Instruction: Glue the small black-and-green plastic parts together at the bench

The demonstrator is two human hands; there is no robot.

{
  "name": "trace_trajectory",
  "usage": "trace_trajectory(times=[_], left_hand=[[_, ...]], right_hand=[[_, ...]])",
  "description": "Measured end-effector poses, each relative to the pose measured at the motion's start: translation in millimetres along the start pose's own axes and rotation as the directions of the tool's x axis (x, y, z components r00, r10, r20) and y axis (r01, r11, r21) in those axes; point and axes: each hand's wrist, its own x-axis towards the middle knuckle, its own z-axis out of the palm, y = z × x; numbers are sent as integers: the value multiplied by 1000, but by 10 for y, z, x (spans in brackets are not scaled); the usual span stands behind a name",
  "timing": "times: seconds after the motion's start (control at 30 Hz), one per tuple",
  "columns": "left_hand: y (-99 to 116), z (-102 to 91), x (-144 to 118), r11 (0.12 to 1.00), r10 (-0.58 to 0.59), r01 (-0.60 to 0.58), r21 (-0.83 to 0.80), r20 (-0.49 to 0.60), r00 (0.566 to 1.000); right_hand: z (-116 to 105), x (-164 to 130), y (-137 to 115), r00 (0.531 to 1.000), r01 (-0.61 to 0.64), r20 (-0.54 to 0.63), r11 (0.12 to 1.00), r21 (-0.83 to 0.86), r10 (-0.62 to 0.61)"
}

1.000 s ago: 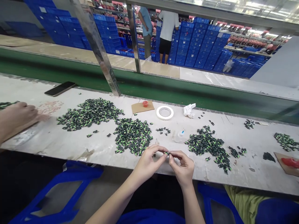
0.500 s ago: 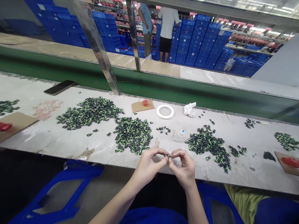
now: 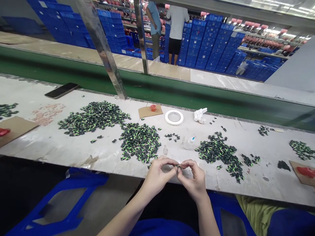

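Observation:
Thumb and fingers of my left hand (image 3: pixel 158 172) pinch one end of a small black-and-green part (image 3: pixel 178 167). My right hand (image 3: pixel 195 178) pinches its other end, so the fingertips of both hands almost meet. Most of the part is hidden by the fingers. Both hands are over the table's front edge. To their left lies a pile of black-and-green parts (image 3: pixel 139 141); to their right spreads another pile (image 3: pixel 219 152). Just beyond the hands is a small clear bottle with a blue tip (image 3: pixel 189 143).
A roll of white tape (image 3: pixel 174 117), a red cup (image 3: pixel 153 107) on cardboard and crumpled white tissue (image 3: pixel 200 115) lie farther back. A phone (image 3: pixel 62 90) is at the left. A metal post (image 3: pixel 105 59) rises behind the table. Two people stand by blue crates (image 3: pixel 197 42).
Both hands keep their pinch on the small part, with the fingers shifted slightly. The view has moved a little; the things on the table stay in place.

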Motion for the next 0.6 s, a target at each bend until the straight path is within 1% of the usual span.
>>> trace_trajectory(times=[0.1, 0.17, 0.2, 0.23, 0.3, 0.37, 0.43, 0.47, 0.5, 0.53, 0.6], left_hand=[[-36, 5, 4, 999, 7, -9, 50, 44, 999], [-81, -27, 28, 991, 13, -24, 134, 77, 997], [-110, -58, 48, 981, 20, -34, 192, 74, 997], [-143, -98, 74, 964, 32, -45, 261, 55, 998], [-217, -197, 136, 907, 85, -75, 415, -6, 996], [-296, -295, 201, 822, 163, -130, 554, -9, 987], [-369, -368, 259, 737, 234, -223, 638, 69, 970], [-400, -391, 283, 699, 264, -277, 659, 122, 957], [-426, -406, 304, 664, 291, -332, 670, 177, 940], [-445, -413, 322, 630, 314, -381, 676, 227, 922], [-463, -409, 351, 573, 341, -452, 683, 303, 890]], right_hand=[[-45, 27, -27, 999, 33, 45, 998, -61, -30], [-94, 39, 4, 997, 45, 64, 995, -91, -39], [-128, 47, 38, 998, 43, 51, 993, -110, -37], [-170, 58, 82, 999, 31, 15, 990, -135, -29], [-267, 95, 187, 992, -20, -127, 981, -195, -5], [-361, 154, 288, 949, -93, -314, 967, -239, 14], [-421, 221, 355, 895, -156, -446, 951, -267, 22], [-432, 253, 374, 876, -179, -482, 940, -289, 19], [-427, 280, 387, 870, -195, -492, 926, -323, 12], [-408, 302, 398, 880, -199, -475, 908, -370, -1], [-330, 329, 428, 916, -180, -400, 867, -465, -24]])
